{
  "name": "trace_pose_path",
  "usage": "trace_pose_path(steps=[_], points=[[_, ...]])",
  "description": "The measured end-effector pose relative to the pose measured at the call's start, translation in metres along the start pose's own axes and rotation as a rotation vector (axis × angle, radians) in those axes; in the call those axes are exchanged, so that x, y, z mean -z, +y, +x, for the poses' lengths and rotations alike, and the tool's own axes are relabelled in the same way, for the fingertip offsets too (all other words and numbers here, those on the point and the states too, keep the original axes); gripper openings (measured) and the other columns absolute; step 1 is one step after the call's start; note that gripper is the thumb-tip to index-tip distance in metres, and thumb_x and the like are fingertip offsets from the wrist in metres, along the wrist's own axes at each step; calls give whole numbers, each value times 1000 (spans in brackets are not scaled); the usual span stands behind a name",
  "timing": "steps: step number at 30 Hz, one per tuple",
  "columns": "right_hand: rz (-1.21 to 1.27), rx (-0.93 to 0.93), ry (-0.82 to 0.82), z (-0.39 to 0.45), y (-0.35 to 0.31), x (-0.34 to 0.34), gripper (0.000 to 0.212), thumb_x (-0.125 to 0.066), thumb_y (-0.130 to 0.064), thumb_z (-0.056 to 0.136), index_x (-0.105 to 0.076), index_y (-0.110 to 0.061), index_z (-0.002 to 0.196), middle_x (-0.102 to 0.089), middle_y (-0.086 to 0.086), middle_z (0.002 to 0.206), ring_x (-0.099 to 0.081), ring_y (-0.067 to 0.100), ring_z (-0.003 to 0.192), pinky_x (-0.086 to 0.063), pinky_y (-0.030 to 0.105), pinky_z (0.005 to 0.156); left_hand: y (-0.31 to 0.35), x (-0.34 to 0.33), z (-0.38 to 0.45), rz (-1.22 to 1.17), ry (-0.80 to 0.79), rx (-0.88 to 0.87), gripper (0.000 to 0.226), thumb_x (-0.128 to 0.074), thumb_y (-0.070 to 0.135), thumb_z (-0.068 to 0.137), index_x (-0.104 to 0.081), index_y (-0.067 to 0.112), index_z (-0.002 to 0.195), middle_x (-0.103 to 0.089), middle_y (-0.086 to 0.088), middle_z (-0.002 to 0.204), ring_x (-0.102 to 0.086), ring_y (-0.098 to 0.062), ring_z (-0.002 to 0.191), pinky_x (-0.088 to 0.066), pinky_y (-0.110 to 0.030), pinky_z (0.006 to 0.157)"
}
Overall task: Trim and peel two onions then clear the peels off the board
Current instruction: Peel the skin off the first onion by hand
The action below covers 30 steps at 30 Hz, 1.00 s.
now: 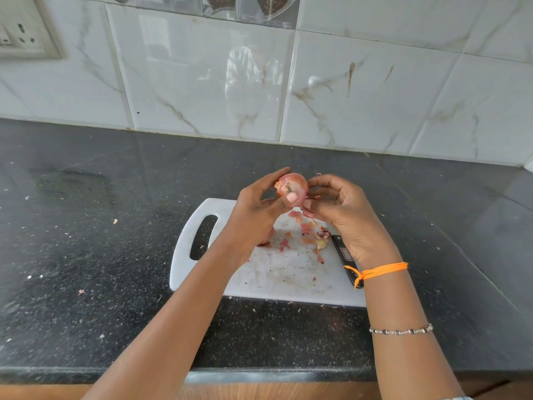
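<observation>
Black counter, white board (pixel 291 281), left hand (pixel 259 209) gripping half-peeled pink onion (pixel 291 186), right hand (pixel 343 215) pinching its skin

We see a home kitchen | black granite counter (pixel 86 255) under our hands | marble-look wall tiles (pixel 202 82) beyond | wall socket (pixel 20 39) far left

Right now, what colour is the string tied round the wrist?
Bright orange. The thin tied string shows best in the head view, on the right wrist.
</observation>
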State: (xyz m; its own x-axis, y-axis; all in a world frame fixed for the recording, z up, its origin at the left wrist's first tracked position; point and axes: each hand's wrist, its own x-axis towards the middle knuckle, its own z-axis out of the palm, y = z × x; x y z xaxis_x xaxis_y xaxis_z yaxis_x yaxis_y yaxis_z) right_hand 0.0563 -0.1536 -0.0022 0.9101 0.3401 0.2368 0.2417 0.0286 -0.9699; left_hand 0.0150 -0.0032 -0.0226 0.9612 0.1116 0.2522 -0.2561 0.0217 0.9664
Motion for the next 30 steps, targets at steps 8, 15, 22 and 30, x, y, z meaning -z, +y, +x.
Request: trace_pose_path(steps=[8, 15, 22, 30], points=[[-448, 20, 118, 7, 14, 5, 19, -64, 7, 78, -63, -12, 80, -64, 0, 79, -59, 8, 71, -47, 13, 61, 2, 0, -2, 56, 3, -66, 57, -69, 3, 82, -49, 24, 131, -60, 5, 118, -64, -5, 94, -50, -14, 73], [-557, 80, 151, 8, 17, 4, 16, -64, -4, 84, -68, -20, 82, -69, -11, 83, -63, -1, 79, -44, 2, 66, 2, 3, -1, 82, 81, -86, 51, -75, 0, 74, -58, 22, 118, -66, 7, 111, -63, -9, 98, -49, -12, 74], [-328, 332, 124, 0, 0, -7, 10, -67, -4, 84, -67, -10, 93, -68, 0, 92, -65, -1, 81, -50, 10, 63, 0, 3, 1, 160, 109, -108, 44, -77, 6, 74, -64, 21, 113, -68, 11, 102, -64, 0, 89, -54, -18, 77], [-455, 505, 186, 5, 8, -5, 9, -75, -3, 76, -73, -10, 80, -66, -6, 82, -64, 5, 77, -52, 16, 68, 1, 2, 0, 184, 145, -101, 46, -80, 12, 72, -65, 18, 115, -69, 11, 102, -64, 4, 83, -52, -15, 71]])
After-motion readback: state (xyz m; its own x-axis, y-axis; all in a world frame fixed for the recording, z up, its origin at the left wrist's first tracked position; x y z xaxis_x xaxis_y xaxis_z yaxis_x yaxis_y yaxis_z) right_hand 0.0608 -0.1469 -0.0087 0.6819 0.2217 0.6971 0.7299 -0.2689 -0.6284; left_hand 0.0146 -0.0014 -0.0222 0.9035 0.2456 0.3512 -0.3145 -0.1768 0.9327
